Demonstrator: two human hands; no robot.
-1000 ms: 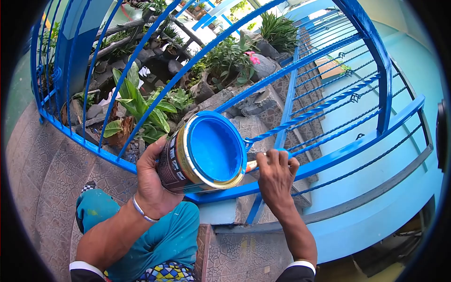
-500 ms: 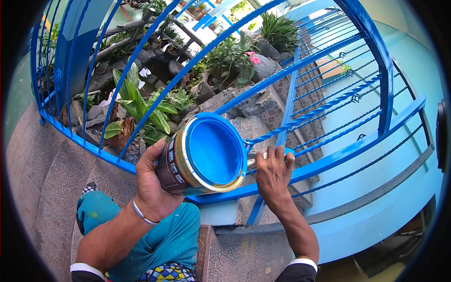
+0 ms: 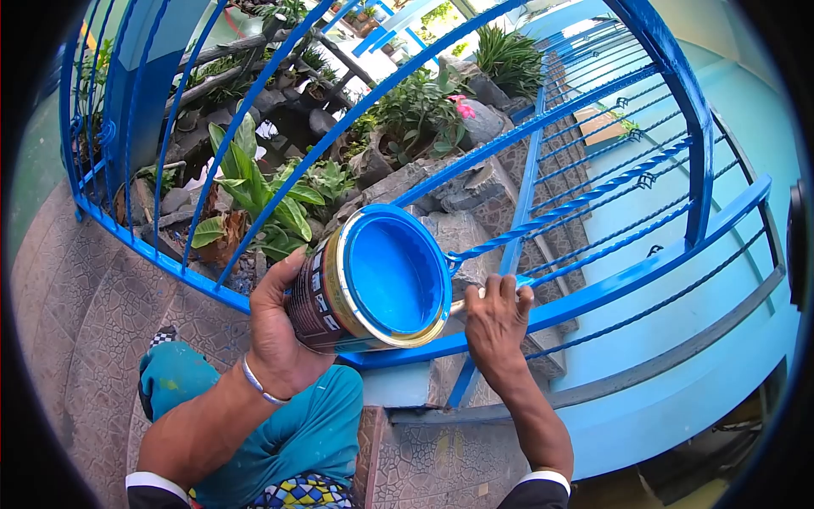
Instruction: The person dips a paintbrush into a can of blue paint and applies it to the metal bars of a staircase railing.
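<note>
An open can of blue paint [image 3: 390, 271] is tilted in front of me, its mouth facing up and to the right. My left hand [image 3: 284, 343] is wrapped round its lower left side. Just right of the can, my right hand [image 3: 498, 327] is closed on a paintbrush [image 3: 459, 306], whose light handle shows between hand and can. Blue-coated bristles show faintly beyond my fingers, beside the blue metal railing [image 3: 593, 299]. A twisted blue bar [image 3: 568, 208] runs from near the can's rim up to the right.
Behind the railing are plants [image 3: 263, 191], rocks [image 3: 483, 123] and a pink flower [image 3: 462, 106]. Stone-patterned steps [image 3: 102, 339] curve along the left. A light blue wall [image 3: 678, 373] stands at the right, and my knees in teal trousers [image 3: 297, 433] are below.
The can and my left hand have shifted very slightly to the right. My right hand with the brush has moved slightly down and right, and the view has shifted a little.
</note>
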